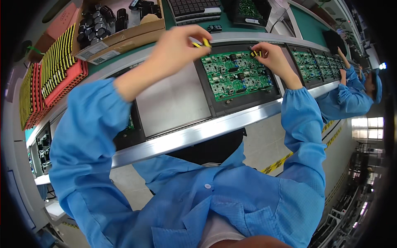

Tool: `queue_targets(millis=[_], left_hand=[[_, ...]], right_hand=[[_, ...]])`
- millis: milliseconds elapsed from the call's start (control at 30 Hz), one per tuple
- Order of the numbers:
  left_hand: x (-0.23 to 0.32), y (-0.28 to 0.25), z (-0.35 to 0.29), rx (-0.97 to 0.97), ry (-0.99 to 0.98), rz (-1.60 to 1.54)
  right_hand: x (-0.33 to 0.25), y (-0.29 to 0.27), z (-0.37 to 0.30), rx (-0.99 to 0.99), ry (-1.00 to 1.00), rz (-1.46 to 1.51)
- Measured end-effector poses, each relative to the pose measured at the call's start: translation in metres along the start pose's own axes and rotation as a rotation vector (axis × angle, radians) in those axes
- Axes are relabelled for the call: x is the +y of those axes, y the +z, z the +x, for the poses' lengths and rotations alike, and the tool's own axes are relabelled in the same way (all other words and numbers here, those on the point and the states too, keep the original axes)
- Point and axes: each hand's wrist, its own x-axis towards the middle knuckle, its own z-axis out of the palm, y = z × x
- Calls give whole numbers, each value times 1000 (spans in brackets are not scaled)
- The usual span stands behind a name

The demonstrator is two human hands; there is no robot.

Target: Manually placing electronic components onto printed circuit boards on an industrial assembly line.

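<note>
My left hand [178,46], raised above the near left corner of a board carrier, is closed on a small yellow-and-black component [206,42]. A second yellow piece shows between its fingers. Over the far right part of the green circuit boards [235,78], my right hand [273,60] pinches another yellow-and-black component [256,53]. Its fingertips are at or just above the board surface; contact cannot be made out. The boards lie flat in a black carrier [248,97] on the metal-railed line and bear many small mounted parts.
A cardboard box [124,41] of black cylindrical parts stands far left, beside red trays [68,84] with rows of yellow-and-black components. Behind the line are a black tray [194,11], a black bin [250,17] and loose black parts [214,28]. A co-worker [351,97] works at right near more boards [306,68].
</note>
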Motion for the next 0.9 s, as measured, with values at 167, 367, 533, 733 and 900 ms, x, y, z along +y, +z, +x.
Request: queue_targets(millis=[167, 367, 533, 733, 900], left_hand=[[-26, 62, 31, -133, 27, 198], [-44, 76, 46, -202, 152, 341], [-31, 81, 45, -265, 54, 456], [-30, 78, 43, -299, 30, 534], [-36, 78, 44, -279, 223, 534]], right_hand=[[1, 10, -5, -54, 32, -14], [2, 13, -3, -16, -22, -52], [5, 13, -4, -6, -96, -121], [9, 17, 0, -11, -124, -188], [6, 14, 3, -71, -125, -172]])
